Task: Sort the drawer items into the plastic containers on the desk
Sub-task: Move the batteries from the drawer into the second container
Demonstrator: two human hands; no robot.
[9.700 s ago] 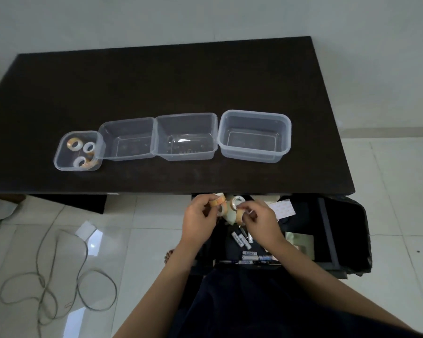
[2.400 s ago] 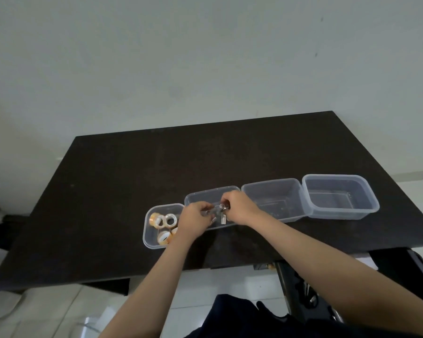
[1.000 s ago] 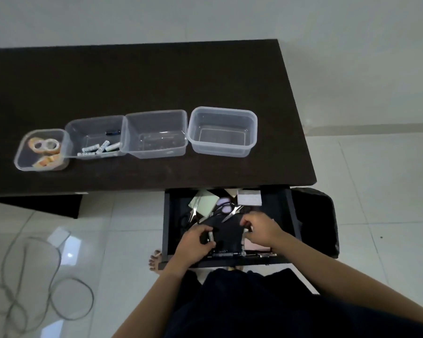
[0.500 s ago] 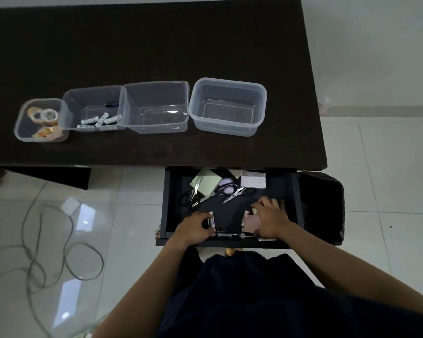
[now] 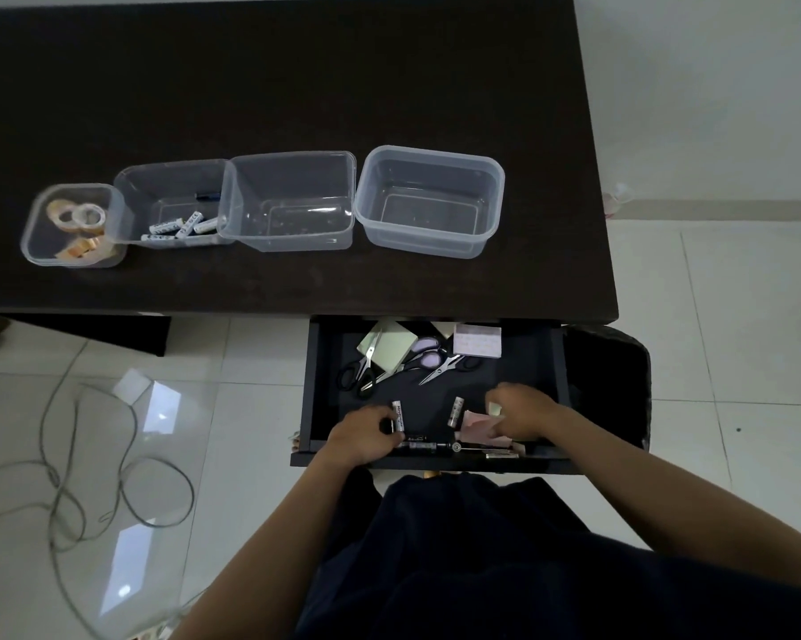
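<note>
both hands down in the open drawer (image 5: 318, 385) gathering batteries for the second container (image 5: 172, 203): left hand (image 5: 359, 434) curled round one battery (image 5: 397, 415), right hand (image 5: 521, 411) bent over pink notes (image 5: 479, 427), finger state unclear, another battery (image 5: 455, 411) lying loose between.

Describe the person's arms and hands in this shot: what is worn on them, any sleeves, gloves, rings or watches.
Both forearms are bare from the bottom of the picture to the wrists; no sleeve shows on either. The left hand and right hand wear no gloves, and no watch, bracelet or ring is visible. Between the arms lies dark navy clothing on the person's body.
</note>
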